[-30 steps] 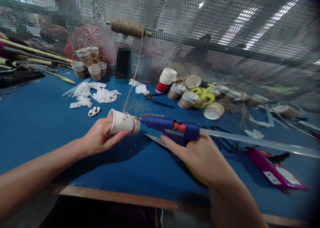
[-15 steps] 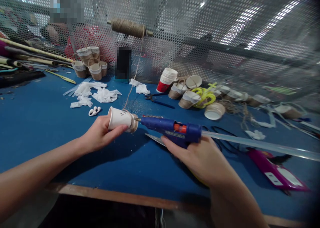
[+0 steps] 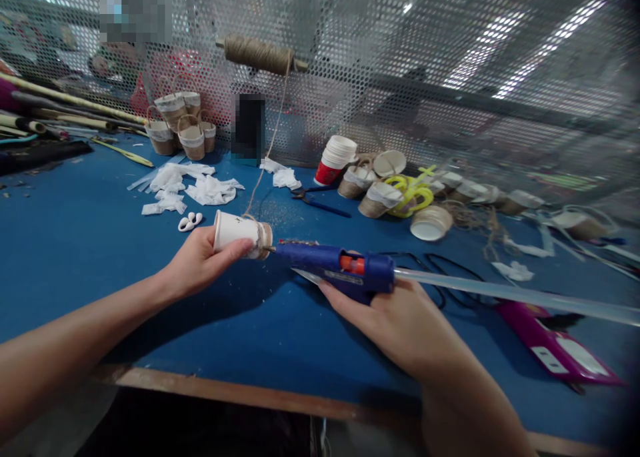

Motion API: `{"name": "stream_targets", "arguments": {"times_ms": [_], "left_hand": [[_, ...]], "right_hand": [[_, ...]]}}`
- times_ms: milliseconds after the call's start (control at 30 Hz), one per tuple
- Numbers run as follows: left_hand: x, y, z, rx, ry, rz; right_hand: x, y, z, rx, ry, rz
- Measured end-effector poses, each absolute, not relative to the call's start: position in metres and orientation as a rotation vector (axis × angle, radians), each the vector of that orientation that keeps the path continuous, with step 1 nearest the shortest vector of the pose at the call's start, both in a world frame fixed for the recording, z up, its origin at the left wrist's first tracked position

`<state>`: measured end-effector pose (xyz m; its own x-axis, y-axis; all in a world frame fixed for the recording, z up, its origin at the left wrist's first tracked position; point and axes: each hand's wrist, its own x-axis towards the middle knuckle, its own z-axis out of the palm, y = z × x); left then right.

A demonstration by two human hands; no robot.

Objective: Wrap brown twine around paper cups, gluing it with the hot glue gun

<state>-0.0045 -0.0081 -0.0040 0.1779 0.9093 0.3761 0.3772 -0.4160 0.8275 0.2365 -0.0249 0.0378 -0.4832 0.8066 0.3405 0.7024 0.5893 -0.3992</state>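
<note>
Head view: L hand point(image 3: 197, 260) grips white paper cup point(image 3: 234, 233) on its side, left of ctr; fingers partly hidden. R hand point(image 3: 387, 313) clenched round blue glue gun point(image 3: 330, 267), ctr, nozzle at cup's twine-wrapped end. Open tabletop point(image 3: 240, 343) below cup, down to wooden edge point(image 3: 225, 393), bottom of frame. Pliers point(image 3: 325, 207) upper ctr, beyond gun.

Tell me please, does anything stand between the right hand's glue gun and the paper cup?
Nothing visible does: the glue gun has its nozzle at the twine-wrapped end of the paper cup, and the loose twine rises clear.
</note>
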Motion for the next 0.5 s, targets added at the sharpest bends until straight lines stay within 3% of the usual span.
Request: {"name": "stream_targets", "arguments": {"times_ms": [167, 367, 500], "left_hand": [[-0.004, -0.009, -0.001, 1.949, 1.148, 1.243], [-0.005, -0.011, 0.0, 2.128, 1.069, 1.298], [-0.006, -0.013, -0.002, 2.195, 1.076, 1.279]], "right_hand": [[0.23, -0.026, 0.05, -1.452, -2.172, 0.5], [0.233, -0.009, 0.056, -1.422, -1.775, 1.052], [0.244, 0.019, 0.043, -1.486, -1.596, 0.955]]}}
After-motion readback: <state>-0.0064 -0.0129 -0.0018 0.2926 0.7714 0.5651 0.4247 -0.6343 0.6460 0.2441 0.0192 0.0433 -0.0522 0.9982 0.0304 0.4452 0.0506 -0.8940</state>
